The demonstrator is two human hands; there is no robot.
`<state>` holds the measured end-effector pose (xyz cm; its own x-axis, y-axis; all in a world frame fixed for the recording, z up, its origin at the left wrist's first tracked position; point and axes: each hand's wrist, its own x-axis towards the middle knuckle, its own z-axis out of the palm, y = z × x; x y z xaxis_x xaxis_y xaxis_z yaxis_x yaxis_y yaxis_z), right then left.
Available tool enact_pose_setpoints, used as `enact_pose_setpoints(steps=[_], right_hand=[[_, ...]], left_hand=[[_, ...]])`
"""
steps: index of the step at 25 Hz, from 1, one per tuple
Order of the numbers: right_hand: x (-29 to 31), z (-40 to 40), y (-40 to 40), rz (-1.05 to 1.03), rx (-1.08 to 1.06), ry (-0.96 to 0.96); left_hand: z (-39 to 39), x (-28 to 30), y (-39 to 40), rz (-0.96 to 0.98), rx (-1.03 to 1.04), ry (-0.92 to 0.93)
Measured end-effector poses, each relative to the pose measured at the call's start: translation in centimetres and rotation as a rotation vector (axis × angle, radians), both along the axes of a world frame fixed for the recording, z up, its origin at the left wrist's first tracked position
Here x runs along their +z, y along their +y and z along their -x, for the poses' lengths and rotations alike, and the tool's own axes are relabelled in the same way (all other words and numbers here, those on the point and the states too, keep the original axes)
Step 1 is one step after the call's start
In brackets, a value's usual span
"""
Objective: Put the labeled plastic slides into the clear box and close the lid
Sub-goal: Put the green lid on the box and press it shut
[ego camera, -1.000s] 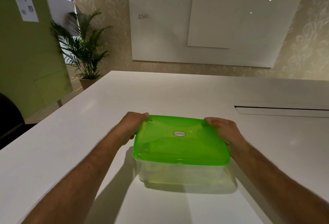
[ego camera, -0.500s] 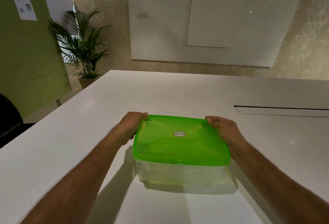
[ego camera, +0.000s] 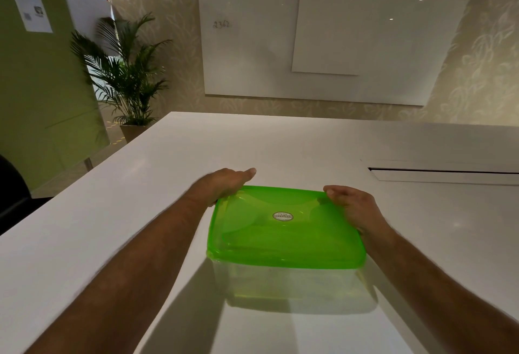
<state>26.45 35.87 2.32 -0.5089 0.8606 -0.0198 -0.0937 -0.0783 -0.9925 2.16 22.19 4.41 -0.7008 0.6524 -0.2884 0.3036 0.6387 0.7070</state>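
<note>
A clear plastic box [ego camera: 292, 283] stands on the white table [ego camera: 280, 143] in front of me, and a translucent green lid [ego camera: 286, 230] with a small round sticker sits flat on it. My left hand [ego camera: 224, 183] is at the lid's far left corner, fingers stretched out flat and pointing right, slightly blurred and holding nothing. At the far right corner, my right hand [ego camera: 351, 204] grips the lid's edge with the thumb on top. I cannot make out the labeled slides through the box's wall.
A long narrow slot [ego camera: 443, 171] is cut into the table at the right. A dark chair [ego camera: 11, 193] stands off the table's left edge. Beyond the table are a potted palm [ego camera: 126, 78] and a wall whiteboard [ego camera: 252, 44].
My left hand has let go of the lid's left corner and opened, its fingers now stretched out beyond the corner. The right hand and the box have stayed put.
</note>
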Motion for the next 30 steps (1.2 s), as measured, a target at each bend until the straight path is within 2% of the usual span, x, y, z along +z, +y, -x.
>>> enact_pose_setpoints(steps=[4,9,17,23,26,30], right_hand=[[-0.2,0.1,0.2,-0.005,-0.003,-0.003],[-0.4,0.1,0.4,-0.025,-0.011,-0.011],[-0.5,0.2,0.5,-0.016,-0.019,-0.014],[-0.7,0.0,0.5,-0.005,-0.015,-0.010],[-0.6,-0.1,0.4,-0.011,-0.009,-0.014],[-0.5,-0.1,0.3,-0.014,-0.005,0.002]], left_hand=[[-0.2,-0.2,0.3,-0.054,0.036,-0.107],[0.1,-0.8,0.3,-0.075,0.058,-0.031],[-0.3,-0.6,0.1,-0.025,-0.022,0.085],[-0.8,-0.7,-0.4,-0.212,0.079,-0.094],[-1.0,-1.0,-1.6,-0.352,0.154,-0.277],[-1.6,-1.7,-4.0,-0.451,0.173,-0.362]])
